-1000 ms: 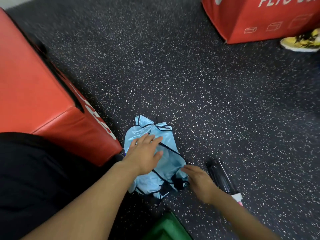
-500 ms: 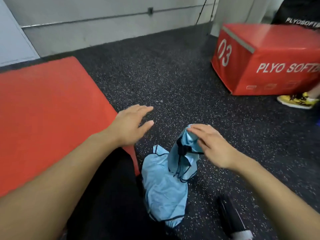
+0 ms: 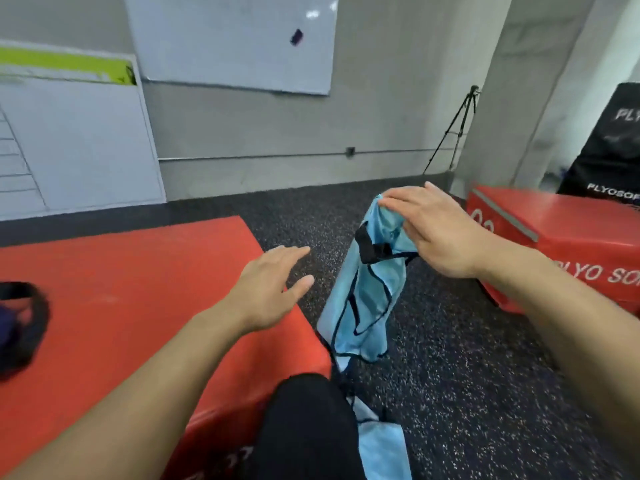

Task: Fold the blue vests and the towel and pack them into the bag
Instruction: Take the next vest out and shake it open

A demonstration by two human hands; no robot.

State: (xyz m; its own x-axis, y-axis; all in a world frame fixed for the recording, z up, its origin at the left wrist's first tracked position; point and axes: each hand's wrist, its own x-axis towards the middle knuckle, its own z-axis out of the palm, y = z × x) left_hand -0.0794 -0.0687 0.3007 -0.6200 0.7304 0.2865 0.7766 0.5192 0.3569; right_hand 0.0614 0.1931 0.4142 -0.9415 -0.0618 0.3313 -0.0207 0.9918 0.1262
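A light blue vest point(image 3: 367, 292) with dark trim hangs in the air above the speckled floor. My right hand point(image 3: 433, 230) pinches its top edge and holds it up. More light blue cloth point(image 3: 381, 448) trails down to the floor beside my knee. My left hand point(image 3: 270, 289) hovers over the corner of the red box on the left, fingers straight and spread, holding nothing. A dark bag point(image 3: 20, 327) lies at the left edge on that box, only partly in view. No towel is visible.
A large red soft box point(image 3: 121, 306) fills the left foreground. Another red box point(image 3: 568, 244) stands to the right, with a black one point(image 3: 609, 147) behind it. A tripod point(image 3: 453, 129) leans by the back wall. My black-clad knee point(image 3: 304, 427) is at bottom centre.
My right hand has lifted the vest from the floor up into the air. My left hand has let go of it and moved over the red box. The camera has tilted upward.
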